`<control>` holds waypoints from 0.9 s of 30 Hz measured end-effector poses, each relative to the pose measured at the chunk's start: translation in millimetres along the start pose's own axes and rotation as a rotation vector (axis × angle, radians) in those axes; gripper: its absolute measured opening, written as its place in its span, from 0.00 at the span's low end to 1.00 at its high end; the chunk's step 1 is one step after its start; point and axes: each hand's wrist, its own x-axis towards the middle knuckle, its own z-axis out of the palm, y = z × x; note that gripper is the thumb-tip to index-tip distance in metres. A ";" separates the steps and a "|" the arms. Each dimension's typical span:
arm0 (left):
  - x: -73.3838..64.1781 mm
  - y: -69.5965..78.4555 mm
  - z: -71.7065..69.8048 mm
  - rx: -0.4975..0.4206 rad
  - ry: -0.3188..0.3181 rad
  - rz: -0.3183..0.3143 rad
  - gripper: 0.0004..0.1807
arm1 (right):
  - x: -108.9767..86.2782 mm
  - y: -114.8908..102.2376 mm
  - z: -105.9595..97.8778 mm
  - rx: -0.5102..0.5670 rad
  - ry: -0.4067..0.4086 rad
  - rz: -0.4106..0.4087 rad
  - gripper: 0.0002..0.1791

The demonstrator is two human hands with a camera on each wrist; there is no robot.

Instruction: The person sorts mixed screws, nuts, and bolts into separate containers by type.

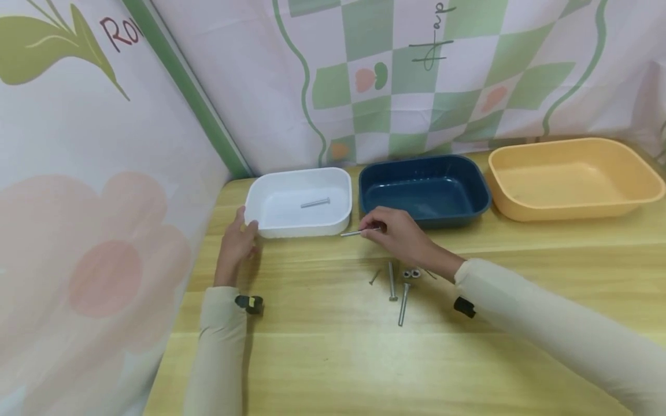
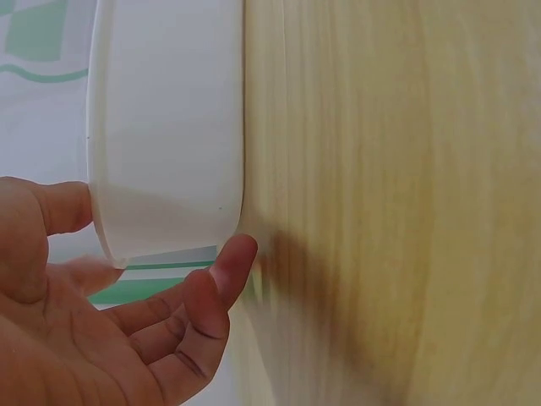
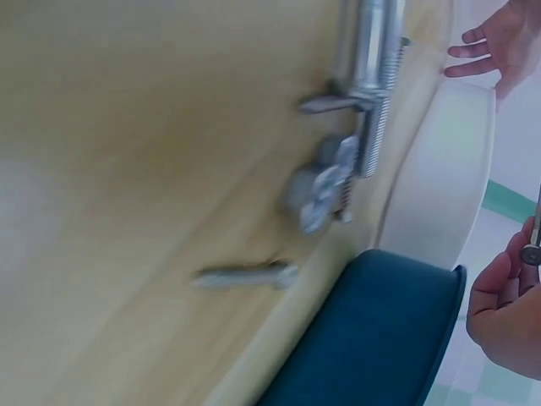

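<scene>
My left hand holds the left front corner of a white tray; in the left wrist view the thumb touches its rim and the other fingers are bent near the corner. One silver bolt lies inside this tray. Between thumb and fingertips my right hand pinches another metal bolt, held sideways in front of the gap between the white tray and the dark blue tray. The bolt's head shows at the edge of the right wrist view.
On the wooden table, below the right hand, lie two long bolts, small screws and two nuts. A yellow tray stands at the far right. A patterned cloth hangs behind the trays.
</scene>
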 end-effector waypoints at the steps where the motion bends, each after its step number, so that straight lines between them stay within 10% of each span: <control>1: 0.2 0.0 0.2 -0.002 0.000 -0.004 0.36 | 3.4 -1.9 1.8 0.005 0.006 -0.001 0.02; 27: -0.7 1.8 2.2 -0.017 0.009 -0.017 0.35 | 70.9 -5.0 51.3 -0.147 0.032 0.088 0.03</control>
